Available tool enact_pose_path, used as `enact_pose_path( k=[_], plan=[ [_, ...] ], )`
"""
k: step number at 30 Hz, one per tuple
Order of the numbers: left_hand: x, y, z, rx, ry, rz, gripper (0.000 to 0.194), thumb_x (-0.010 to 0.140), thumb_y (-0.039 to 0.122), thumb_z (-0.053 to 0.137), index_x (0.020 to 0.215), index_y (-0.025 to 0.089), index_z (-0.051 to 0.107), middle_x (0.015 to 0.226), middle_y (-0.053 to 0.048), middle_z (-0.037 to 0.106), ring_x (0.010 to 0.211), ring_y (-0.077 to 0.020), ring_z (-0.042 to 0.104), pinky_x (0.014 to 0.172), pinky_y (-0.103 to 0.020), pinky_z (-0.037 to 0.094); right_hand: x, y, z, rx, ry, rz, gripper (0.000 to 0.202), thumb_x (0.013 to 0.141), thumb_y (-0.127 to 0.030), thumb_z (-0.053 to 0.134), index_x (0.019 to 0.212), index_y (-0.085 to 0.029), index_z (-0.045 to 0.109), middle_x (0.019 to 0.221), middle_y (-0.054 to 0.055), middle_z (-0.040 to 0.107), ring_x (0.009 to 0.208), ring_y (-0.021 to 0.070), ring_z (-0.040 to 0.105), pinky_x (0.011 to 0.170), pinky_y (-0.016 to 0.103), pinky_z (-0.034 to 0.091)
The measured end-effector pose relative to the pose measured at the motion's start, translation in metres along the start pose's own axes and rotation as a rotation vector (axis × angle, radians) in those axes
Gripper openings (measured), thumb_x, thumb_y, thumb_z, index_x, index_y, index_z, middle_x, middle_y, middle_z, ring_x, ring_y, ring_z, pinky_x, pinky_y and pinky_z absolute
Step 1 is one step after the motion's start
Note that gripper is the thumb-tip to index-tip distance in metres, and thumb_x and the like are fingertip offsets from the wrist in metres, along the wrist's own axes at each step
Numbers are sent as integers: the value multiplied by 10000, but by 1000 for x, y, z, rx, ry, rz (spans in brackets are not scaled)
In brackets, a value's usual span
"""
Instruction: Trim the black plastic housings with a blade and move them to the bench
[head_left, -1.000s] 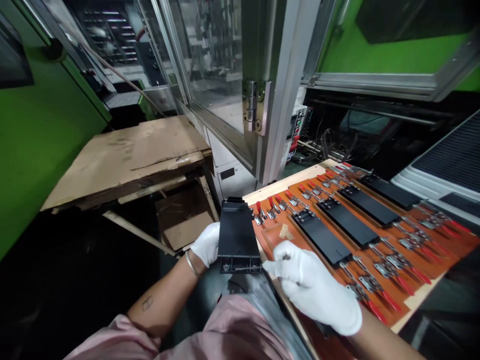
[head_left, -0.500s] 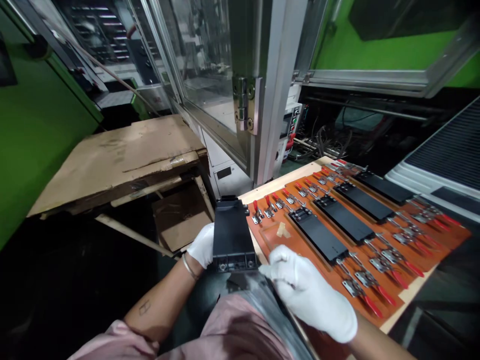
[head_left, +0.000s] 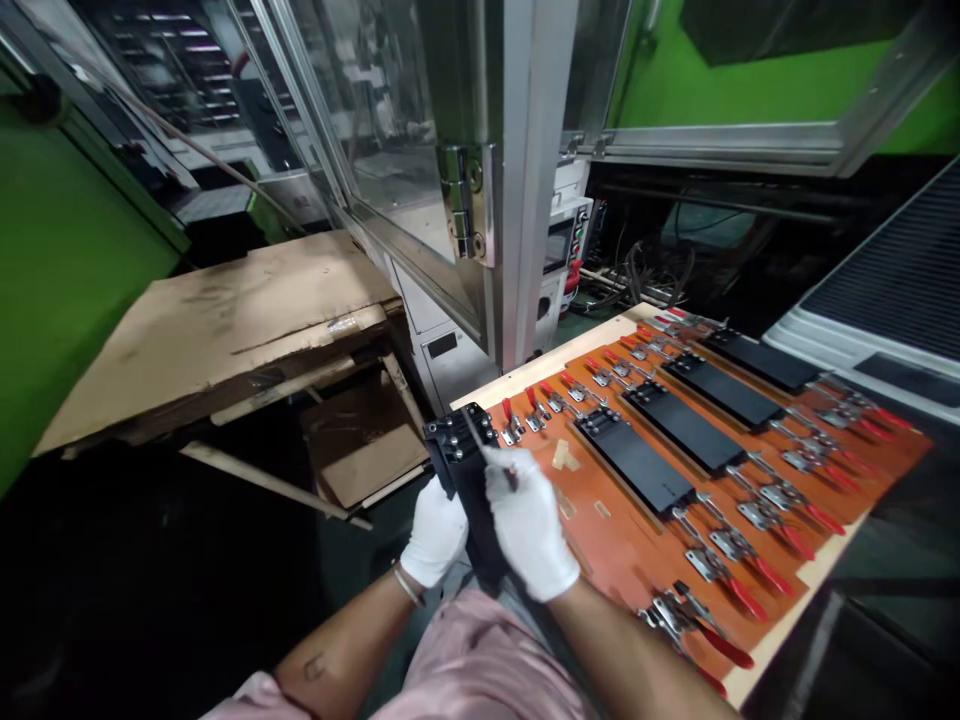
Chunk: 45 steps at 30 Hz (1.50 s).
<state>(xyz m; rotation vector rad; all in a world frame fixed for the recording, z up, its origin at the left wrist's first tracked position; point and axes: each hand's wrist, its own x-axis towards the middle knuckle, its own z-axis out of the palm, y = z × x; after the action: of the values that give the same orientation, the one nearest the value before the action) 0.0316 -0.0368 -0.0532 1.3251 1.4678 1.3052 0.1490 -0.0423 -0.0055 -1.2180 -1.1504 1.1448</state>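
Observation:
A long black plastic part [head_left: 480, 520] is held upright in front of me, its end with several metal fittings at the top. My left hand [head_left: 436, 530], in a white glove, grips its left side. My right hand [head_left: 531, 520], also gloved, is closed around a thin tool [head_left: 477, 436], whose tip reaches over the fittings. To the right, an orange board [head_left: 600, 530] bears several flat black parts [head_left: 634, 462] in a slanted row, with red-handled toggle clamps [head_left: 727, 560] at their ends.
A cardboard-topped table [head_left: 217, 300] stands at the left. A metal-framed glass door [head_left: 517, 200] with a hinge rises just beyond the board. Green machine panels [head_left: 750, 110] are behind, and a grey ribbed surface [head_left: 885, 290] lies at the right.
The black part has turned over and tilted, showing its fittings at the top. My right hand has moved left and up onto it, with the thin tool now visible. The view has shifted slightly.

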Motion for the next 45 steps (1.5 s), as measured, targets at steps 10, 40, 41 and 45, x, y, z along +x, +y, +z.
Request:
enact_pose_path(
  k=[10,40,41,45],
  plan=[
    [-3,-4,5,10,-21,-4,186,767,300,590,821,137,661,817,-83,733,742,-203,652,729,-314,518,3,-10,5,263,59,282,323,645,-403,740,763,-185,534,639,-23,603,585,141,567,553,249,460],
    [-13,-8,16,33,-162,55,147,739,273,667,778,138,706,802,-94,744,735,-224,675,719,-325,542,23,-15,-46,40,142,162,358,634,-399,731,883,-168,620,710,-23,583,644,140,513,614,257,420],
    [-14,-8,17,39,-172,51,138,737,267,671,773,138,705,797,-92,742,738,-225,676,722,-325,541,21,-17,-46,59,130,172,370,613,-381,748,888,-170,619,696,-31,574,631,137,509,600,253,415],
    [-15,-9,21,32,-205,70,146,740,250,675,826,137,709,870,-99,747,788,-231,683,754,-324,540,17,-21,-51,72,107,140,280,651,-367,718,837,-178,626,731,-9,613,685,161,551,630,265,434]
  ],
)
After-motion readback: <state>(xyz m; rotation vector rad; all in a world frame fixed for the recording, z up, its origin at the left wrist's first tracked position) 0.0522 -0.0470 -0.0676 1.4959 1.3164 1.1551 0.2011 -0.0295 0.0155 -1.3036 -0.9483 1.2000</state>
